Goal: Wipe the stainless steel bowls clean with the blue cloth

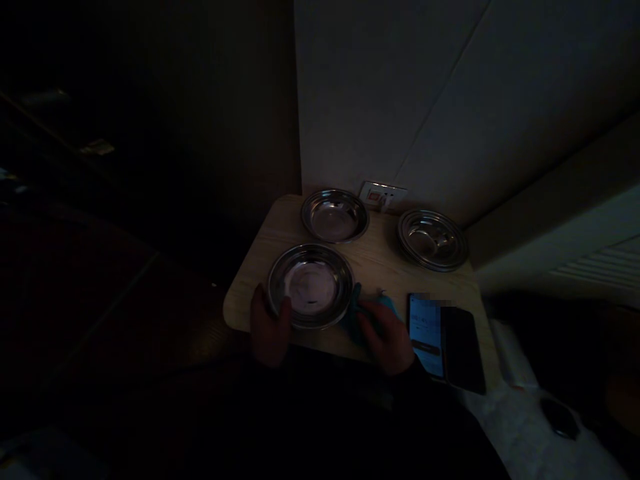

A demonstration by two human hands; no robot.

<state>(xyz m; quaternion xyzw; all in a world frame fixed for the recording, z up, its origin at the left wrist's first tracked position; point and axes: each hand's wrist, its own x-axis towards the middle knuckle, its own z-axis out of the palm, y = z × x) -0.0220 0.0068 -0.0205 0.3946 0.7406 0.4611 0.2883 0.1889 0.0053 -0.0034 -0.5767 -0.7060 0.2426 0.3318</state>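
Observation:
A shiny round metal dish [311, 287] sits near the front of a small wooden table [250, 287]. My left hand [271, 328] grips its lower left rim, thumb over the edge and fingers along the outside. At the dish's right side, my right hand [385, 333] has its fingers closed on a teal cloth [354, 313], which touches the rim. Part of the cloth is hidden under that hand. Behind the dish lies another metal dish [335, 217]. Several nested metal dishes [433, 240] stand at the back right.
A phone with a lit screen [425, 333] lies right of my right hand, beside a dark flat object [464, 350]. A wall socket [383, 195] with a plug is just behind the table. The wall [360, 100] borders the back; the left side is very dark.

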